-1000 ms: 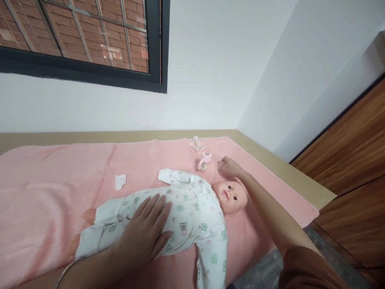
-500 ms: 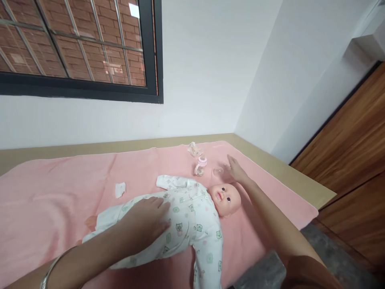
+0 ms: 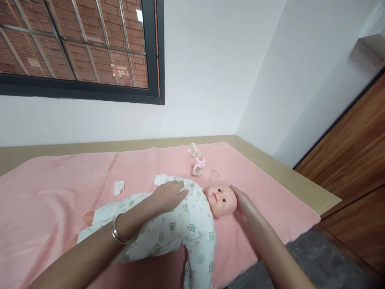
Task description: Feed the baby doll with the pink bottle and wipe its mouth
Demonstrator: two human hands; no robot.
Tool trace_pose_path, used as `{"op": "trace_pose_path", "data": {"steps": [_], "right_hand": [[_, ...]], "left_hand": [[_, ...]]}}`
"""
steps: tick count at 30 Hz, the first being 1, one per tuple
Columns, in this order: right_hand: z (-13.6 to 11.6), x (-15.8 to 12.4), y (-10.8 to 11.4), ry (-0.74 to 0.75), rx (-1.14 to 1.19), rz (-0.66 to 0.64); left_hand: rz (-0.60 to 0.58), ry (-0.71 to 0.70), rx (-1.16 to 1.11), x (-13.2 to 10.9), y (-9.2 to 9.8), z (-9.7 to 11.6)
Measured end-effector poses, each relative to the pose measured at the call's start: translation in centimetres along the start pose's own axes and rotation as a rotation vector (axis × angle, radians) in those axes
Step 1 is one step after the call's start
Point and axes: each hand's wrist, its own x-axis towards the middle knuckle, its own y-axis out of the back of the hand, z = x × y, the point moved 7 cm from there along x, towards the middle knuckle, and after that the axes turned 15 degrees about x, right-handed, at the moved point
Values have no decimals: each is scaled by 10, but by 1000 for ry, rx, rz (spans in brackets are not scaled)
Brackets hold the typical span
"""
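Forearms reach in from the near edge. The left hand (image 3: 170,194), with a bracelet (image 3: 120,233) on its wrist, lies flat and released on the chest of the doll (image 3: 180,224). Its fingers are spread toward the far shoulder and grip nothing. The right hand (image 3: 245,205) is open too, its palm touching the crown of the doll's head (image 3: 221,198) from the right. Whether any fingers slip under the head I cannot tell.

The doll lies on its back in a printed white sleepsuit, head to the right and legs to the left. It rests on a pink blanket (image 3: 45,208) spread over the desk (image 3: 288,176), and one sleeve reaches the blanket's near edge.

As I judge it, neither hand has a real hold. A push at the head or a tug at the suit could slide doll and blanket toward that near edge.

Just beyond the head stand a small pink bottle (image 3: 197,166) and a clear cap (image 3: 215,174). A careless sweep of the right hand could knock them over. A scrap of white cloth (image 3: 118,187) lies to the far left of the doll's arm, and a packet (image 3: 194,149) sits farthest, near the wall.
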Motion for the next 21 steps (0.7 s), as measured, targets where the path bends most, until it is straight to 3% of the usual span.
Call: {"op": "trace_pose_path", "data": {"steps": [6,11,17,21], "right_hand": [[23,-12,-11,-130,383,-13],[24,-13,-36,-303,563,-167],[-1,-2,-67,-186,683,-396],[8,27,-70,-126,656,-424]], "left_hand": [[-30,38,-81,-3,-7,-5],[-33,118,-129,-8,-16,-13],[23,157,-205,-8,-13,-20],[44,147,-248,-7,-12,-20]]}}
